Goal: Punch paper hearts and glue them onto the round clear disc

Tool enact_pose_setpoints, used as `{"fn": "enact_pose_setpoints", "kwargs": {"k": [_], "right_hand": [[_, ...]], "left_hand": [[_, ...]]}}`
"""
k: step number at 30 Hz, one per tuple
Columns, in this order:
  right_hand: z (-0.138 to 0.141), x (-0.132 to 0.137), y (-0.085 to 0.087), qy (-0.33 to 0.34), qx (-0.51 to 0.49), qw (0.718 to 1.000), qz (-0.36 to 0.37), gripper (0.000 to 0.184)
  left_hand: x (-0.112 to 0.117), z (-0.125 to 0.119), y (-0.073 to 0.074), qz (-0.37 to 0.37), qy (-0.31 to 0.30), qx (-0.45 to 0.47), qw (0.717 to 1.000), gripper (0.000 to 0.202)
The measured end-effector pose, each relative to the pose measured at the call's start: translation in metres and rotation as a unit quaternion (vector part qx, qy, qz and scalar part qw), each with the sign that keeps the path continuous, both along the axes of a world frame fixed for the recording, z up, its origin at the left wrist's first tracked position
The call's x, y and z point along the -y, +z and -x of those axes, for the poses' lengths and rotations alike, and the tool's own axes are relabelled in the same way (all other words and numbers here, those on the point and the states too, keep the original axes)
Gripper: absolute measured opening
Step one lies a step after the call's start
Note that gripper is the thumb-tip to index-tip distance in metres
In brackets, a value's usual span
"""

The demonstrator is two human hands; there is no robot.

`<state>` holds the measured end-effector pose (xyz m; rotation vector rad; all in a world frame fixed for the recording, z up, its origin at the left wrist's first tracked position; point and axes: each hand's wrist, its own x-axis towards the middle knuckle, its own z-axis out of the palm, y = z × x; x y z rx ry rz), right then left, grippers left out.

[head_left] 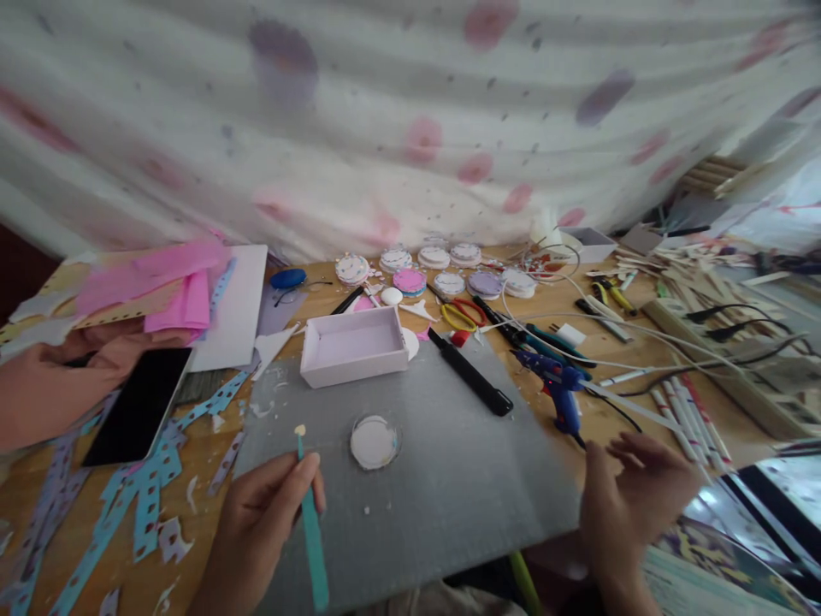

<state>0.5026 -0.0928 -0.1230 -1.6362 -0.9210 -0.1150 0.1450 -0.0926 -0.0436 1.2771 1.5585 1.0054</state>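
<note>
My left hand (273,505) pinches a pair of slim teal tweezers (313,539) over the grey mat. A tiny cream-coloured piece (300,430) sits at their tip. Just right of that hand, a small round white disc (374,442) with a clear rim lies on the mat. My right hand (634,488) hovers at the mat's right edge, palm turned up and fingers apart, with nothing visible in it. Nearest to it is a blue glue gun (561,389), with a pale glue stick (632,406) at its back. Behind the disc stands a white open box (356,346).
A black cutter (471,372) lies on the grey mat (442,479). Decorated round discs (409,281) line the back. Pliers, cables and a power strip (731,368) crowd the right. On the left are a phone (138,406) and patterned paper strips (138,492).
</note>
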Motion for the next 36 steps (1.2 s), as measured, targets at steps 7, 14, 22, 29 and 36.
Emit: {"fn": "enact_pose_setpoints", "kwargs": {"k": [7, 14, 22, 29, 36], "right_hand": [[-0.035, -0.038, -0.018, 0.055, 0.054, 0.975, 0.209, 0.048], [-0.028, -0.041, 0.002, 0.008, 0.024, 0.974, 0.226, 0.035], [0.047, -0.055, 0.054, 0.121, -0.118, 0.98, 0.106, 0.036], [0.109, -0.078, 0.033, 0.264, -0.053, 0.961, 0.058, 0.019], [0.111, -0.078, 0.015, 0.295, 0.007, 0.953, 0.073, 0.013]], "left_hand": [[-0.001, -0.005, 0.0, -0.027, -0.053, -0.005, 0.998, 0.051], [-0.009, -0.009, 0.005, -0.073, -0.079, -0.004, 0.994, 0.05], [-0.054, -0.026, -0.008, -0.079, -0.191, -0.02, 0.978, 0.049], [-0.071, -0.035, -0.034, -0.055, -0.215, -0.024, 0.975, 0.051], [-0.073, -0.033, -0.044, -0.029, -0.228, -0.013, 0.973, 0.052]]}}
